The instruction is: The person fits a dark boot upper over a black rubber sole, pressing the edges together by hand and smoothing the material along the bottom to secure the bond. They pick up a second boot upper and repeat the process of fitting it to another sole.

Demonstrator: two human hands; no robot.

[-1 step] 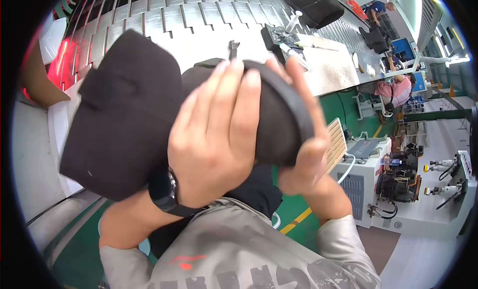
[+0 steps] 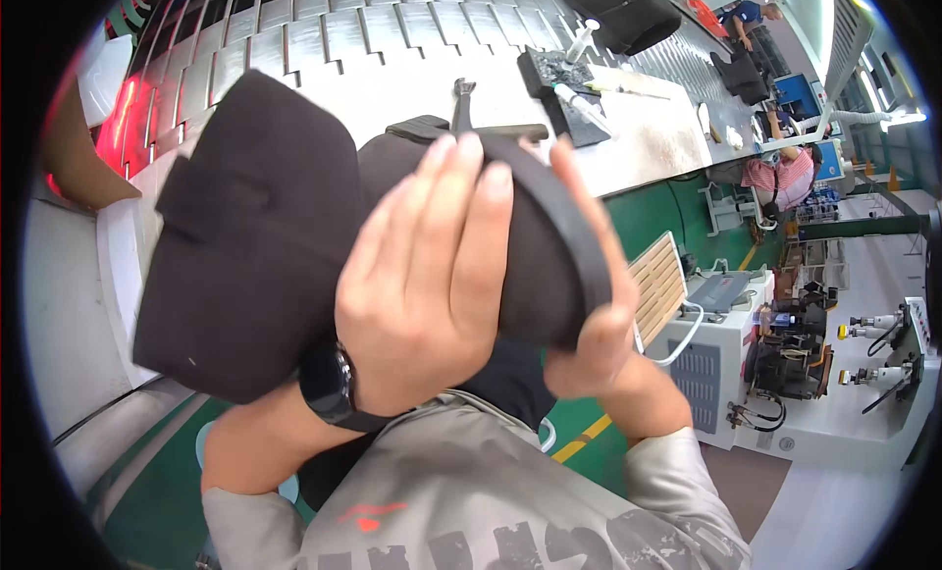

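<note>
A black boot (image 2: pixel 260 232) lies on its side between my two hands, its shaft toward the left and its toe toward the right. My left hand (image 2: pixel 422 266), with a dark watch at the wrist, presses long, nearly straight fingers against the front part of the upper. On the other side, my right hand (image 2: pixel 601 344) braces the dark sole (image 2: pixel 564 212), its fingers partly hidden behind it. The boot is held between both palms, above the near edge of the worktable. Behind it on the table lies a metal tool (image 2: pixel 463 99), partly covered by the boot.
Metal slats of a conveyor (image 2: pixel 383 30) run along the back. On the worktable are a black block (image 2: pixel 559 84), syringe-like tubes (image 2: pixel 581 104) and a pale board (image 2: pixel 643 109). Another black boot (image 2: pixel 623 16) stands farther off. Co-workers (image 2: pixel 780 173) and machines (image 2: pixel 716 354) are to the right.
The boot and both hands have shifted slightly down, and the shaft slightly right. More of the metal tool and a dark bar behind the boot now shows. Both hands keep their hold.
</note>
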